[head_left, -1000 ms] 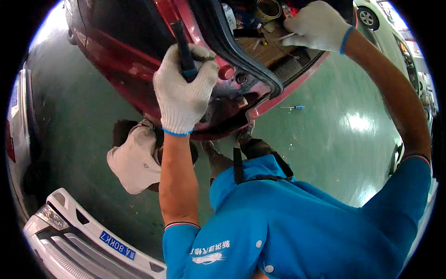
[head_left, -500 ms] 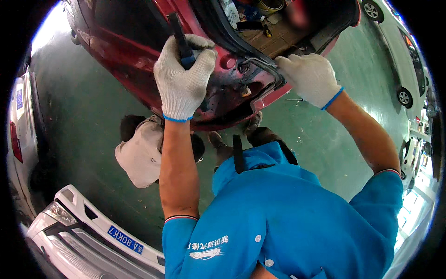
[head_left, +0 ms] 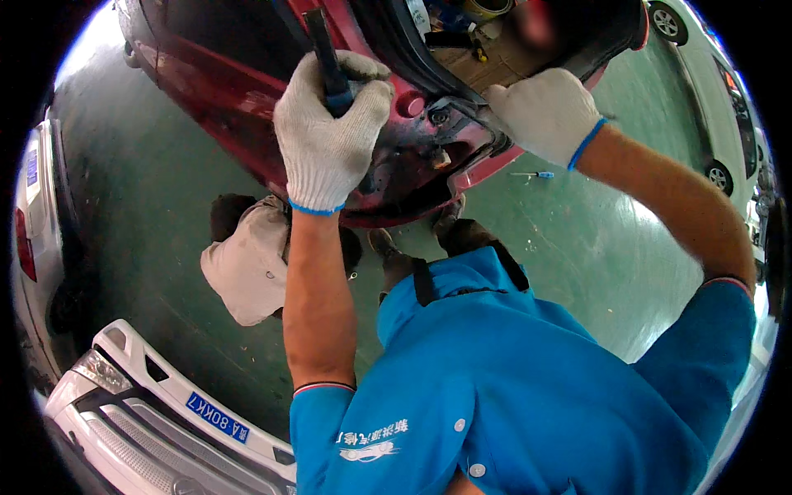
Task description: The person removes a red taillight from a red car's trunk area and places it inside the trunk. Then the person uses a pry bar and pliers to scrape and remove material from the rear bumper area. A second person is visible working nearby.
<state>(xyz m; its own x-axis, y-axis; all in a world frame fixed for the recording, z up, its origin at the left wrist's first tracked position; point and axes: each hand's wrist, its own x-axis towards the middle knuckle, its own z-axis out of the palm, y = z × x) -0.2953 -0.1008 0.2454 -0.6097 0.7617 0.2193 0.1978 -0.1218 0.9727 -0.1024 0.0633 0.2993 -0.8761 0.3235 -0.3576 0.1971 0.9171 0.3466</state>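
Red car (head_left: 214, 132) stands ahead of me in the head view, its rear corner under both gloved hands and its boot (head_left: 606, 37) open.

Left hand (head_left: 332, 136): I record thumb and fingers closed around the blue end of a dark tool (head_left: 322, 54), whose bar points up and away. The tool overlaps the bodywork in view; I cannot tell whether they touch. A red disc (head_left: 410, 104) sits on the panel just beside this hand.

Right hand (head_left: 546, 115): it is at the lower corner of the boot opening, near the black seal (head_left: 398, 54). Its fingertips are hidden, so I cannot tell what, if anything, they pinch.

Inside the boot I note a tin (head_left: 488, 7) and a yellow-and-black item (head_left: 479, 51). A blue-handled screwdriver (head_left: 540, 175) lies on the green floor (head_left: 577, 256). One co-worker (head_left: 247, 264) is low beside the car, left of my left forearm. A white bumper (head_left: 165, 384) is at lower left.
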